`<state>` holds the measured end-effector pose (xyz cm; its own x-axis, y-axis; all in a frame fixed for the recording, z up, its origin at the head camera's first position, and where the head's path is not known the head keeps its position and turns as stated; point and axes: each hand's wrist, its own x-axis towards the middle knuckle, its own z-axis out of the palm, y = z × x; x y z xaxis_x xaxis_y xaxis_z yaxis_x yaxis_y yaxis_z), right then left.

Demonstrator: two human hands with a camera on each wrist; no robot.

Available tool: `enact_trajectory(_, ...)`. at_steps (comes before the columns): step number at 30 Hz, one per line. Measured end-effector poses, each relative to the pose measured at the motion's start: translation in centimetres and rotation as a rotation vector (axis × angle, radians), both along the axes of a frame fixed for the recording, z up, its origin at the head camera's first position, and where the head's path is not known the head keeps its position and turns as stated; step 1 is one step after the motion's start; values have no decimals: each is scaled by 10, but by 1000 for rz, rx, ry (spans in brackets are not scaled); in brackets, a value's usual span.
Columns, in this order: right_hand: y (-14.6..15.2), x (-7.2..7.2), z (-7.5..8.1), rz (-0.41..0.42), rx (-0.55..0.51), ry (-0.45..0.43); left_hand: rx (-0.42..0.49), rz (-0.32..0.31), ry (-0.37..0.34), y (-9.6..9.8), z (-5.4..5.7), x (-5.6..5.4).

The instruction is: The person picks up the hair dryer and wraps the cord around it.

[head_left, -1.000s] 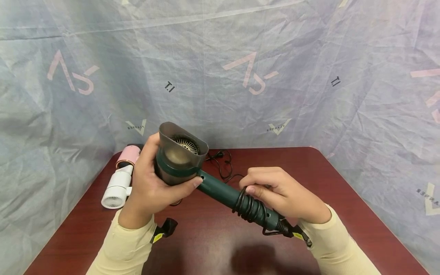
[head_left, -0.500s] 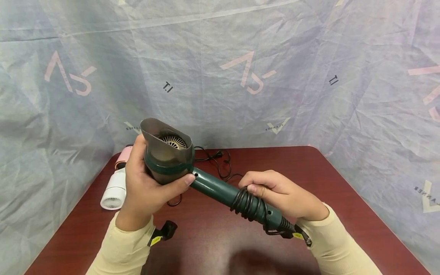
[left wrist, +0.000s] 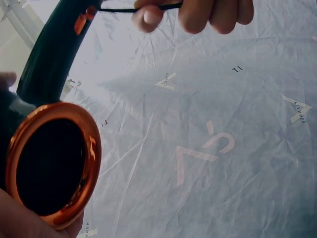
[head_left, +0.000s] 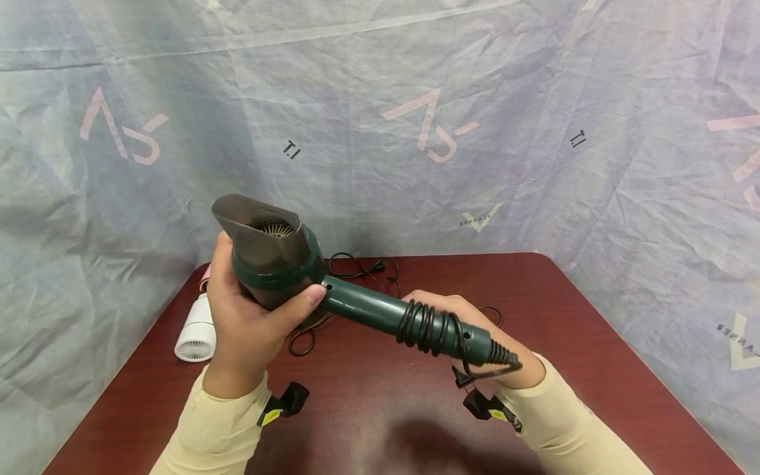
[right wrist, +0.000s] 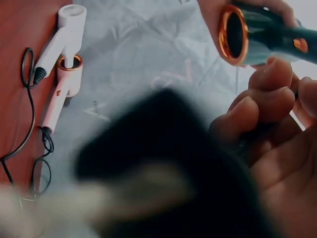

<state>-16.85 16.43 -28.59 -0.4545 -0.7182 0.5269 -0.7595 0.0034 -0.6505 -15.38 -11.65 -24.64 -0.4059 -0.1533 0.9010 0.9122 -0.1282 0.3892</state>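
In the head view my left hand (head_left: 246, 323) grips the barrel of a dark green hair dryer (head_left: 368, 308) from below, its thumb along the top of the handle. The smoky see-through nozzle (head_left: 267, 251) faces up and left. Black cord (head_left: 424, 326) is wound round the lower handle. Behind that handle is my right hand (head_left: 466, 310), partly hidden. Seen from the left wrist, the right hand's fingers (left wrist: 193, 15) pinch a taut stretch of the cord that runs to the handle. A copper-coloured ring (left wrist: 91, 153) rims the dryer's rear.
A white hair dryer (head_left: 197, 333) and a pink hair dryer (right wrist: 57, 106) lie at the left of the red-brown table (head_left: 356, 402). Loose black cords with a plug (head_left: 378, 266) lie near the back edge. A grey printed cloth (head_left: 356, 132) hangs behind and at both sides.
The dryer's head has moved left and up, with its handle now closer to level. My right hand has gone from above the coils to behind the handle, carrying the cord.
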Motion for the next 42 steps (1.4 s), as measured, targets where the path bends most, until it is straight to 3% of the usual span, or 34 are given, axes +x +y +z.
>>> enact_trajectory(2, -1, 3, -3, -43, 6, -16, 28, 3, -7, 2, 1, 1)
enact_trajectory(6, -5, 9, -9, -156, 67, -129, 89, -28, -18, 6, 4, 5)
enact_trajectory(8, -8, 10, -10, -187, 96, -136, 113, -38, -25, 9, 6, 7)
enact_trajectory(14, -17, 11, -11, -224, 154, 11, 151, -12, -33, 13, 8, 9)
enact_trajectory(24, -19, 24, -9, -356, 310, 107, 200, 28, -4, 18, 8, 6)
enact_trajectory(33, -16, 37, -2, -421, 395, 252, 131, 171, 56, 22, 4, 5)
enact_trajectory(42, -12, 47, 12, -480, 354, 412, 17, 323, 92, 26, 3, 6)
